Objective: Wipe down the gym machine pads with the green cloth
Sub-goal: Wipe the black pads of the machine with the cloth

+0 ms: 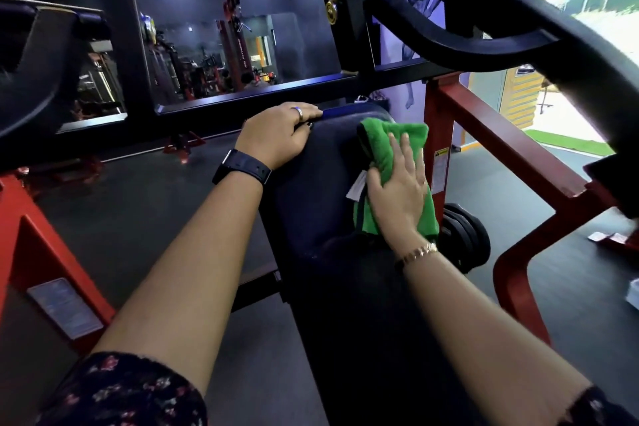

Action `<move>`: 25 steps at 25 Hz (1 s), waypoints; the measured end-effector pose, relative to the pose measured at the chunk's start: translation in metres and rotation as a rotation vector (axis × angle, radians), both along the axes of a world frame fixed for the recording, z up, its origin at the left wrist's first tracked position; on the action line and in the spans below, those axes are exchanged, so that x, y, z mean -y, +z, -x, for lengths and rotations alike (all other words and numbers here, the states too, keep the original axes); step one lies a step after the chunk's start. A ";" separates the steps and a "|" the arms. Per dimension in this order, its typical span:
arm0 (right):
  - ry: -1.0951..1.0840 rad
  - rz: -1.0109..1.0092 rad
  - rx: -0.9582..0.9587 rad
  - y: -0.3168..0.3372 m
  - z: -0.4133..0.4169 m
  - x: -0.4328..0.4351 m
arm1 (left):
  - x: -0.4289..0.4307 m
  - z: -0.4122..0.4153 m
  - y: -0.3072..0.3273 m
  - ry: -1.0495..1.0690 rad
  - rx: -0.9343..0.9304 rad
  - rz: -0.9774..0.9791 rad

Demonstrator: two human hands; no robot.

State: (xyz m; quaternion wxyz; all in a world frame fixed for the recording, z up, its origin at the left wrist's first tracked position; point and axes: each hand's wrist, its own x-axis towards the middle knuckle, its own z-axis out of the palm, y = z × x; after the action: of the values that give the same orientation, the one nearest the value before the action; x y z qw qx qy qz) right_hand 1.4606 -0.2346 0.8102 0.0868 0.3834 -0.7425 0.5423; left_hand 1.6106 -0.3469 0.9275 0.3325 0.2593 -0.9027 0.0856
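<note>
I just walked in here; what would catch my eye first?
The bright green cloth stands out mid-picture, pressed flat by the right hand against the dark pad. The left hand grips the pad's top edge, a black watch on its wrist. The machine's red frame slants down at the right.

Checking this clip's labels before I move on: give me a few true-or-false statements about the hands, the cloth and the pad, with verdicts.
1. The right hand presses the green cloth against the pad with straight fingers. True.
2. The left hand holds a spray bottle. False: it grips the pad's top edge.
3. The green cloth lies on the floor. False: it is on the pad, under the right hand.
4. A dark watch sits on the left wrist. True.
</note>
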 end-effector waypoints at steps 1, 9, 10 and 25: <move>-0.015 -0.010 0.005 -0.015 -0.019 -0.005 | 0.000 0.000 0.000 -0.002 0.003 -0.004; 0.097 0.011 -0.282 0.018 0.013 0.009 | 0.001 -0.001 -0.001 0.010 0.021 -0.009; 0.050 0.037 -0.168 0.010 0.019 0.004 | 0.000 -0.001 -0.001 0.012 0.023 -0.006; 0.212 -0.022 -0.641 -0.070 -0.105 -0.029 | -0.003 0.000 0.002 -0.003 0.006 -0.042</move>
State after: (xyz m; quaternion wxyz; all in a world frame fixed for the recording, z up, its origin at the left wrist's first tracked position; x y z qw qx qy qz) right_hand 1.5651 -0.2052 0.7404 0.2550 0.6105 -0.6391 0.3921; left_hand 1.6104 -0.3441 0.9298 0.3243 0.2645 -0.9057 0.0669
